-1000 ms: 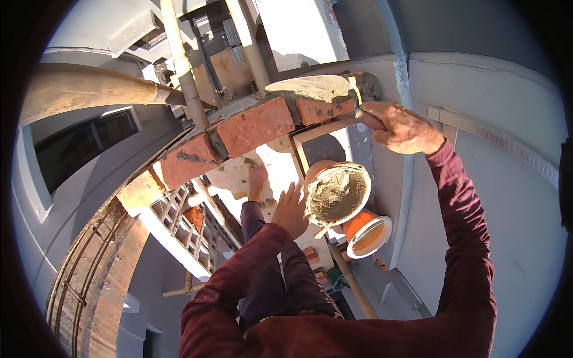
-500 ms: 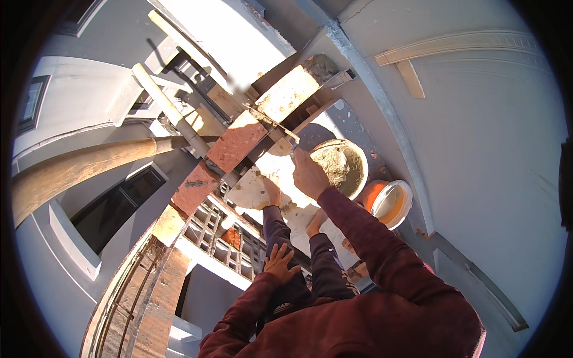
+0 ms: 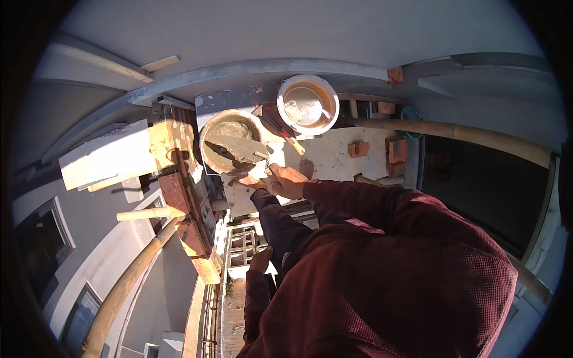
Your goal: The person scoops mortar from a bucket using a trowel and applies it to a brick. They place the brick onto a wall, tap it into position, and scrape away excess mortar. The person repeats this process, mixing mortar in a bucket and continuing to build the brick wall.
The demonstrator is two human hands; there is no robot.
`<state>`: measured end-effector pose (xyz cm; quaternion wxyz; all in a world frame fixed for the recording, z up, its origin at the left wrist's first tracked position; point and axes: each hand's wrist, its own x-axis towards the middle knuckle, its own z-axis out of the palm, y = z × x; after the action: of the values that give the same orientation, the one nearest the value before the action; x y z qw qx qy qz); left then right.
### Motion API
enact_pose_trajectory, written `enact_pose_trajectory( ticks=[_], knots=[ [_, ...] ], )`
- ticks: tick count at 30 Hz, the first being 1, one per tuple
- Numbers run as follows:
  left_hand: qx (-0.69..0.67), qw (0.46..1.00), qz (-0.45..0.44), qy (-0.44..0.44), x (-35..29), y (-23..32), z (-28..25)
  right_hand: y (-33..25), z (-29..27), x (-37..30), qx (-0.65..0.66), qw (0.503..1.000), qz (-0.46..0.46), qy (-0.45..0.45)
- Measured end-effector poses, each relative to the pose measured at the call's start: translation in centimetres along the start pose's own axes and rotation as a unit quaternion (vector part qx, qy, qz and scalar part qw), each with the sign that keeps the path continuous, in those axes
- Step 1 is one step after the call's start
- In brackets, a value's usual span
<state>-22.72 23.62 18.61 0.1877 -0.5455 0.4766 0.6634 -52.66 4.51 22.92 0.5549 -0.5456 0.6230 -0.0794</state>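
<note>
My right hand [image 3: 287, 182] is closed around the short handle of a masonry trowel [image 3: 236, 145]. The grey blade lies over wet mortar [image 3: 230, 128] in a round bucket [image 3: 209, 119], tilted across the opening. My left hand [image 3: 261, 261] is lower down, beside my leg. It shows nearly edge-on, so its fingers are hard to make out, and no object shows in it. To the left of the bucket runs a narrow wall of red bricks [image 3: 174, 190], with sunlit mortar on its far end.
A white bucket [image 3: 285, 89] with pale liquid stands beyond the mortar bucket, near an orange-handled tool [image 3: 293, 143]. Loose bricks [image 3: 396, 152] lie on the right of the pale board [image 3: 334, 155] under my bare feet. Bamboo poles [image 3: 134, 280] cross at left and right.
My view has swung from the brick wall toward the buckets. My right hand and the trowel have moved from beside the wall to the mortar bucket. My left hand stays by my leg.
</note>
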Motion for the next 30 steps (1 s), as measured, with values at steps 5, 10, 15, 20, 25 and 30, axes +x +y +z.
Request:
enact_pose_trajectory(
  ticks=[5, 10, 15, 20, 25, 30],
  knots=[
    [0.013, 0.995, 0.060, 0.074, -1.5, 1.0, -4.2, 12.1, -8.9, -15.9, -0.086, 0.985, 0.142, 0.049],
    [0.122, 0.982, 0.132, 0.064, 5.2, 4.1, -10.4, 26.4, -4.1, -27.1, 0.014, 0.941, 0.302, 0.150],
    [0.066, 0.966, 0.251, 0.014, 11.8, 17.7, -13.6, 28.4, -1.4, -31.9, 0.550, 0.653, 0.455, 0.253],
    [0.274, 0.936, 0.221, -0.018, 13.0, 36.9, -6.0, 29.9, 3.7, -30.7, 0.762, 0.331, 0.240, 0.503],
    [0.276, 0.932, 0.181, -0.148, 17.8, 44.2, 5.3, 30.2, 5.7, -24.0, 0.811, 0.178, 0.187, 0.525],
    [0.351, 0.920, 0.087, -0.153, 30.7, 42.2, 14.1, 30.6, 8.7, -17.8, 0.827, 0.218, 0.180, 0.486]
  ],
)
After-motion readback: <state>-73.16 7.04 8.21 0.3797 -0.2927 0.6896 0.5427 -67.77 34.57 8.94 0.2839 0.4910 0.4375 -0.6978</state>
